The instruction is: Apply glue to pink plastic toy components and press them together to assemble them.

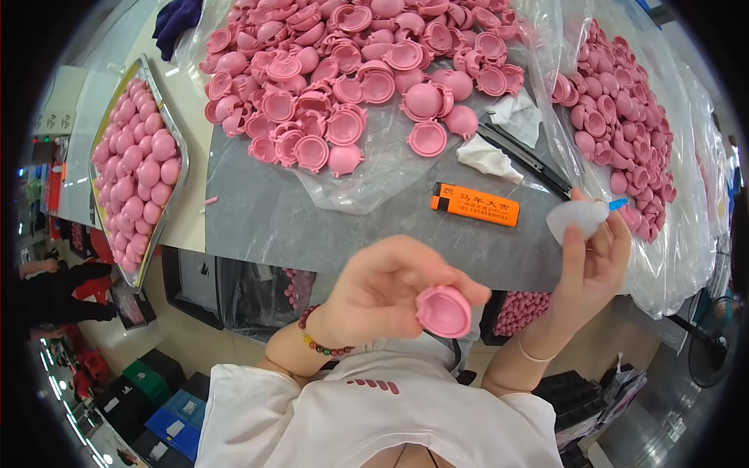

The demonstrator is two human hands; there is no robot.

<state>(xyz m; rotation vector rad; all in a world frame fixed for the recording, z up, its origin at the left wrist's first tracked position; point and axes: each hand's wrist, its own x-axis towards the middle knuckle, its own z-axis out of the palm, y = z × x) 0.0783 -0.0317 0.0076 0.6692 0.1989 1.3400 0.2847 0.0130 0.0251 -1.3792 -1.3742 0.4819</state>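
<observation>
Between the thumb and fingers of my left hand (386, 285) is a pink half-sphere shell (445, 312), its hollow side facing up. My right hand (591, 269) is closed around a small whitish translucent squeeze bottle (573, 221), whose thin blue tip points right, away from the shell. A flat orange case with a black end (476, 206) lies on the grey mat (343, 242) between and beyond my hands. Farther back, a black utility knife (534, 162) rests beside a crumpled white tissue (489, 159). Many loose pink shells (312, 152) are heaped at the back on clear plastic.
At the left stands a metal-rimmed tray (181, 160) full of closed pink balls (136, 168). A clear plastic bag (686, 226) at the right holds more pink shells (616, 117). Under the table edge are dark bins (191, 285), one with pink pieces (527, 312).
</observation>
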